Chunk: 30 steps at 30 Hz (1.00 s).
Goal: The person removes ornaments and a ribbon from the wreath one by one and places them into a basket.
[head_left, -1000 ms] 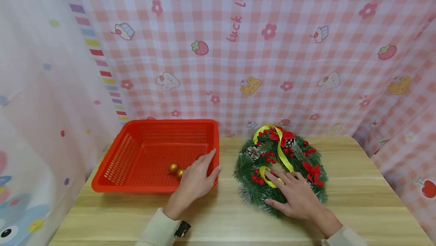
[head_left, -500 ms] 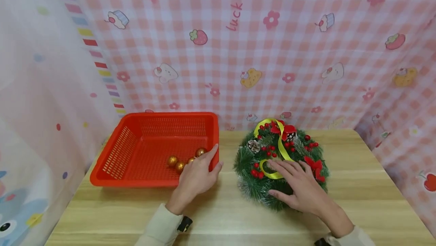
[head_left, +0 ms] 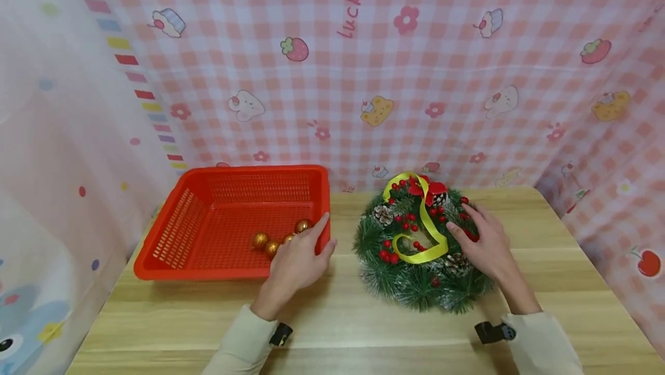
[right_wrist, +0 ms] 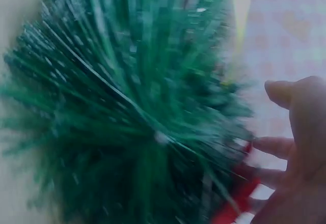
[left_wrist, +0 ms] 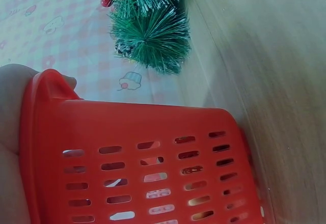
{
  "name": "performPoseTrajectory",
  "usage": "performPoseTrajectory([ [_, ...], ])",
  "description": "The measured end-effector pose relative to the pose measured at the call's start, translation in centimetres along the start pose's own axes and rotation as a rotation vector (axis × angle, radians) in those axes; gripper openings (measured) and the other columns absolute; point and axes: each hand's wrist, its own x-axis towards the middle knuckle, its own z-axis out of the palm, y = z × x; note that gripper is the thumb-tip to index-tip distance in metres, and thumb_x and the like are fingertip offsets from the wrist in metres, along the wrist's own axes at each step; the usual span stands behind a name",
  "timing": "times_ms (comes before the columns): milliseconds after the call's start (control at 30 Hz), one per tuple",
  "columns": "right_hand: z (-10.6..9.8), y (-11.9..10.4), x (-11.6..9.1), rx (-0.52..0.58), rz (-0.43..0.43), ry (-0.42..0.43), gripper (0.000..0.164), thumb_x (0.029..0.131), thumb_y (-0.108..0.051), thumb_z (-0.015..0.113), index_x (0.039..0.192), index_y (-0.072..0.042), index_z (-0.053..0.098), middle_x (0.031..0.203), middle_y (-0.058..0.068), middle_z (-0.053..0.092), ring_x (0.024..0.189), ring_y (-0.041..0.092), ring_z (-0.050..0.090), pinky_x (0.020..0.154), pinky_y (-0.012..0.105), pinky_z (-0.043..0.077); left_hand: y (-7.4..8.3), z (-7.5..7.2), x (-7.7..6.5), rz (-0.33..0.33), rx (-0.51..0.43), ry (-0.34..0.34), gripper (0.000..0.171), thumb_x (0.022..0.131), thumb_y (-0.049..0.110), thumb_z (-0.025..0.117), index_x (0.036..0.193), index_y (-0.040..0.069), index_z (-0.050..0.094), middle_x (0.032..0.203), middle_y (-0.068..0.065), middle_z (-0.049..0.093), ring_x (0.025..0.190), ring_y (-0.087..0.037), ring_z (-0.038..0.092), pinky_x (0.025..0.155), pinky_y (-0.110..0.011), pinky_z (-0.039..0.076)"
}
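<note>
A red slotted basket (head_left: 171,236) sits on the left of the wooden table (head_left: 363,334), with three gold balls (head_left: 260,240) near its front right corner. My left hand (head_left: 301,257) rests on that corner, fingers straight along the rim and thumb outside. In the left wrist view the basket wall (left_wrist: 153,127) fills the frame, with my left hand (left_wrist: 10,132) at its edge. A green wreath (head_left: 415,282) with a yellow ribbon (head_left: 426,231), red berries and pine cones lies to the right. My right hand (head_left: 483,242) lies with spread fingers on the wreath's right side. The blurred right wrist view shows the wreath (right_wrist: 117,122) beside my right hand (right_wrist: 300,147).
A pink checked cloth (head_left: 415,104) hangs close behind the table and wraps round both sides. Bare wood (head_left: 561,259) runs from the wreath to the table's right edge. A black wrist strap (head_left: 493,332) sits on my right sleeve.
My right hand moved from the wreath's near middle to its right side, uncovering the ribbon loop. A third gold ball came into view in the basket. My left hand stayed at the corner.
</note>
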Motion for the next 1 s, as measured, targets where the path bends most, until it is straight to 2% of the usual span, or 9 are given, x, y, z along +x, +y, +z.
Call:
performPoseTrajectory([
  [167, 1.3, 0.6, 0.9, -0.108, 0.065, -0.053, 0.074, 0.100, -0.048, 0.051, 0.153, 0.000, 0.031, 0.159, 0.033, 0.014, 0.139, 0.060, 0.015, 0.105, 0.075, 0.013, 0.1, 0.1, 0.2, 0.001, -0.002, -0.007, 0.060, 0.099, 0.045, 0.054, 0.153, 0.023, 0.041, 0.064, 0.000, 0.046, 0.046, -0.015, 0.040, 0.041, -0.030, 0.034],
  [367, 1.9, 0.8, 1.2, -0.158, 0.146, -0.132, 0.080, 0.101, -0.056, 0.043, 0.158, -0.006, 0.018, 0.162, 0.028, -0.001, 0.140, 0.061, 0.008, 0.102, 0.079, 0.016, 0.1, -0.1, 0.4, 0.008, -0.005, 0.005, 0.060, 0.098, 0.045, 0.056, 0.152, 0.022, 0.042, 0.068, -0.002, 0.051, 0.050, -0.017, 0.045, 0.044, -0.031, 0.037],
  [467, 2.3, 0.7, 1.4, -0.175, 0.155, -0.159, 0.081, 0.101, -0.059, 0.038, 0.159, -0.008, 0.013, 0.162, 0.028, -0.003, 0.140, 0.062, 0.008, 0.101, 0.078, 0.021, 0.1, -0.3, 0.3, 0.018, -0.014, 0.047, 0.058, 0.097, 0.041, 0.060, 0.149, 0.018, 0.047, 0.091, -0.008, 0.065, 0.071, -0.023, 0.058, 0.060, -0.037, 0.049],
  [567, 2.5, 0.7, 1.5, -0.193, 0.161, -0.176, 0.082, 0.101, -0.061, 0.034, 0.159, -0.008, 0.011, 0.162, 0.028, -0.004, 0.140, 0.062, 0.009, 0.101, 0.077, 0.023, 0.6, -0.3, 0.2, 0.063, -0.049, 0.123, 0.053, 0.095, 0.034, 0.065, 0.141, 0.011, 0.055, 0.120, -0.016, 0.065, 0.101, -0.032, 0.059, 0.082, -0.046, 0.049],
  [633, 2.6, 0.8, 1.3, -0.193, 0.169, -0.178, 0.081, 0.101, -0.061, 0.031, 0.160, -0.009, 0.009, 0.162, 0.028, -0.005, 0.140, 0.061, 0.009, 0.100, 0.078, 0.023, 1.5, 0.0, 0.2, 0.124, -0.077, 0.188, 0.047, 0.092, 0.028, 0.068, 0.133, 0.007, 0.061, 0.130, -0.019, 0.061, 0.115, -0.036, 0.053, 0.092, -0.051, 0.045],
  [700, 2.7, 0.9, 1.1, -0.185, 0.177, -0.176, 0.081, 0.101, -0.062, 0.028, 0.160, -0.010, 0.009, 0.162, 0.027, -0.006, 0.141, 0.061, 0.009, 0.099, 0.078, 0.024, 2.8, 0.5, 0.4, 0.207, -0.109, 0.251, 0.041, 0.089, 0.023, 0.071, 0.126, 0.006, 0.064, 0.129, -0.020, 0.060, 0.117, -0.036, 0.052, 0.092, -0.051, 0.044],
  [767, 2.7, 0.9, 0.9, -0.172, 0.186, -0.175, 0.080, 0.102, -0.062, 0.026, 0.160, -0.011, 0.008, 0.163, 0.025, -0.007, 0.141, 0.060, 0.009, 0.099, 0.078, 0.023, 4.5, 1.1, 0.5, 0.296, -0.147, 0.281, 0.037, 0.089, 0.018, 0.072, 0.122, 0.006, 0.065, 0.127, -0.018, 0.062, 0.117, -0.034, 0.052, 0.094, -0.050, 0.044],
  [900, 2.8, 1.0, 0.8, -0.159, 0.199, -0.176, 0.078, 0.102, -0.062, 0.023, 0.160, -0.013, 0.008, 0.163, 0.023, -0.009, 0.141, 0.060, 0.008, 0.100, 0.077, 0.023, 8.1, 2.6, 1.1, 0.409, -0.232, 0.220, 0.032, 0.091, 0.017, 0.070, 0.122, 0.010, 0.065, 0.121, -0.007, 0.068, 0.110, -0.025, 0.056, 0.093, -0.043, 0.045],
  [1000, 2.8, 1.0, 0.9, -0.164, 0.205, -0.176, 0.077, 0.102, -0.062, 0.023, 0.160, -0.013, 0.009, 0.163, 0.024, -0.008, 0.142, 0.059, 0.009, 0.100, 0.077, 0.023, 10.4, 3.9, 1.6, 0.415, -0.263, 0.103, 0.034, 0.094, 0.023, 0.068, 0.126, 0.016, 0.063, 0.117, 0.001, 0.070, 0.106, -0.019, 0.057, 0.091, -0.039, 0.045],
])
